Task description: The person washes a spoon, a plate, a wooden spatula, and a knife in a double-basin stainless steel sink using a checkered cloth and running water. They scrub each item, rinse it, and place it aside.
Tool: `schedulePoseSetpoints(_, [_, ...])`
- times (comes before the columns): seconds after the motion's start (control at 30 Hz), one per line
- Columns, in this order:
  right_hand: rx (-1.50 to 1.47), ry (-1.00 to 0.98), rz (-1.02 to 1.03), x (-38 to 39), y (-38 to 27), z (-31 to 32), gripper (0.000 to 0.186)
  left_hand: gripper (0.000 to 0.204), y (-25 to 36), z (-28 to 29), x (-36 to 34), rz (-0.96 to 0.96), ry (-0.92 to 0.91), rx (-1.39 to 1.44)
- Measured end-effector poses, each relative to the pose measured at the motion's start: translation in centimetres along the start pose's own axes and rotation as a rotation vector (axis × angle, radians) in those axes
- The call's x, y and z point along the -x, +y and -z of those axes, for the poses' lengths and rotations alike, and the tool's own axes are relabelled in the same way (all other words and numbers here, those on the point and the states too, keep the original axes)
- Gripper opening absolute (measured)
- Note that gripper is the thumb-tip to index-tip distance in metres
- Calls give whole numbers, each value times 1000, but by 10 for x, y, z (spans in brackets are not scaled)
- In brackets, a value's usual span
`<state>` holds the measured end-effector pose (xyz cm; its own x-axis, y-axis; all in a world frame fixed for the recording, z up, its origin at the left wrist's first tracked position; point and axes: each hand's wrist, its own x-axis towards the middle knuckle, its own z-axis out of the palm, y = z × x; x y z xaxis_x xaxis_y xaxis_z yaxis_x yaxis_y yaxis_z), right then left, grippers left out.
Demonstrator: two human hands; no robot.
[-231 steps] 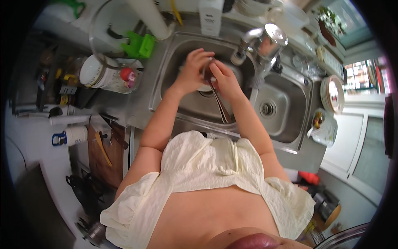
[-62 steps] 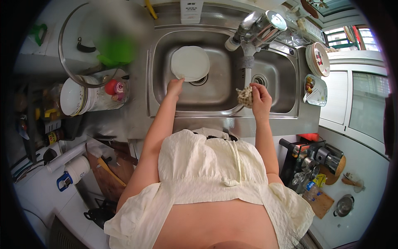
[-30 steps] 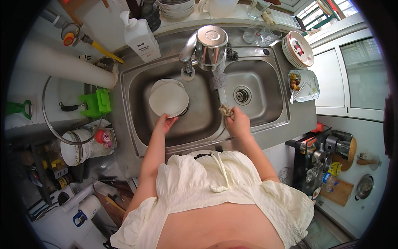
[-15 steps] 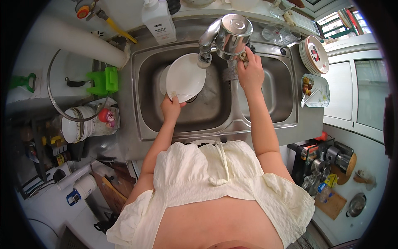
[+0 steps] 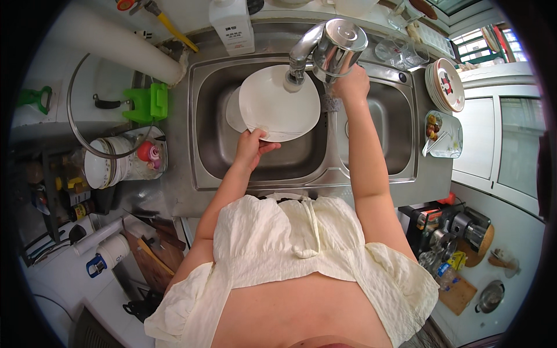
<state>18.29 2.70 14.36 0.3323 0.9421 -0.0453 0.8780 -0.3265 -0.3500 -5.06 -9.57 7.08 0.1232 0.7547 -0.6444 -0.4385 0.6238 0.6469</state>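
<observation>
White and glossy, the white dish (image 5: 275,107) is clamped by its near rim in the left hand (image 5: 253,149), thumb on the upper side, fingers below. The right hand (image 5: 352,84) is well apart from it, at the right side of the chrome tap (image 5: 338,49); its fingertips are hidden behind the tap, so I cannot tell whether they grip anything.

The dish hangs over the large basin (image 5: 296,162) on the worktop's left side, under the spout. Holding only the near rim probably leaves the inner face clear beneath the outlet and the wrist away from it. That face points up, looking slightly tilted; the outline is nearly round, giving no clear long axis, and the held rim points toward the worktop's front edge.

A lower dish (image 5: 233,113) peeks out beneath, at its left. The small basin (image 5: 383,153) lies right of the divider. A white bottle (image 5: 232,29) stands by the worktop's back edge, perhaps to be within reach. Along the right edge sit stacked plates (image 5: 445,87) and, just nearer, a clear tray (image 5: 451,139) holding fruit.
</observation>
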Motion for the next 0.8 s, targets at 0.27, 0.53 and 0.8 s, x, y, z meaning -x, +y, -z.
schedulePoseSetpoints(0.27, [-81, 12, 46, -14, 1, 7, 60, 26, 12, -10, 7, -2, -43, 0])
schedulePoseSetpoints(0.53, [-16, -10, 118, -21, 6, 7, 39, 24, 12, -14, 7, -11, -62, 13])
schedulePoseSetpoints(0.8, [-87, 44, 81, 44, -8, 18, 36, 27, 7, -8, 3, 13, -23, -29])
